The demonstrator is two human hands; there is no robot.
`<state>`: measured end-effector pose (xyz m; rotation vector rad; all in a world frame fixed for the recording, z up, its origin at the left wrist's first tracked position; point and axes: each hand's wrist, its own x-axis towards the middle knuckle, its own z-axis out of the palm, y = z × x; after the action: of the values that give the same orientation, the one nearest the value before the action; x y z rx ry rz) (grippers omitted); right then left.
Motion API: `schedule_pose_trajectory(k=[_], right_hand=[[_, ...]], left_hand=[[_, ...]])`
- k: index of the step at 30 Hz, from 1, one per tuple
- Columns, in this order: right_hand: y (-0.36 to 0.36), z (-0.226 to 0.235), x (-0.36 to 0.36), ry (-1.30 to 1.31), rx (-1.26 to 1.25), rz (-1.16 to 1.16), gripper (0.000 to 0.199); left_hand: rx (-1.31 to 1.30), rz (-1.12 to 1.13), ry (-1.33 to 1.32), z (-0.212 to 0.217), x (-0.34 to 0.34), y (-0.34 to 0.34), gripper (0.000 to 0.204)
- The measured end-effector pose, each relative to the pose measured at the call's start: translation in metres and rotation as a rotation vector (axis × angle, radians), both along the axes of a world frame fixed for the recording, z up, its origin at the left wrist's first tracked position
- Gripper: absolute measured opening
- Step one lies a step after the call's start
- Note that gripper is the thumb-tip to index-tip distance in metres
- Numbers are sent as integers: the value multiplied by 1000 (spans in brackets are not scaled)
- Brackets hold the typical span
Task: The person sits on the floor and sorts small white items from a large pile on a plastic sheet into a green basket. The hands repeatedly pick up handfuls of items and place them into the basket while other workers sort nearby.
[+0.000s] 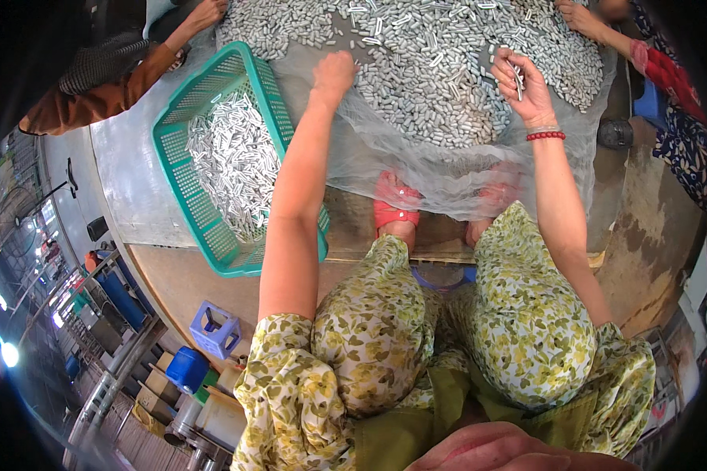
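Observation:
A broad pile of small, oblong silver metal pieces [440,94] is spread on a thin translucent sheet [385,153] in front of me. My left hand [335,73] is at the near left part of the pile, back up, its fingers curled in; whatever they hold is hidden. Over the pile's right side my right hand [526,88] is turned partly palm up, closed around a few slender silver metal pieces [518,78]. To the left of my left forearm stands a green plastic basket [188,200], slightly tilted in view, with many similar bright metal pieces [236,161] inside.
Another person's arm [145,78] reaches to the pile at far left, and a co-worker's hand [581,20] touches it at far right. My feet in red sandals [397,200] are at the sheet's near edge. A purple stool [214,330] and a blue container [187,369] stand lower left.

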<state>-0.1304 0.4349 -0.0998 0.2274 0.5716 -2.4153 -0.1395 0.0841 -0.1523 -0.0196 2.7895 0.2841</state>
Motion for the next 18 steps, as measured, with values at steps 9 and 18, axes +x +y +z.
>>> schedule_pose_trajectory(k=[9,18], right_hand=[[-15,-67,3,1313,1653,233,24],[-33,-16,-9,203,900,250,20]], left_hand=[[628,124,25,13,-11,-12,27],[92,107,20,9,2,-6,39]])
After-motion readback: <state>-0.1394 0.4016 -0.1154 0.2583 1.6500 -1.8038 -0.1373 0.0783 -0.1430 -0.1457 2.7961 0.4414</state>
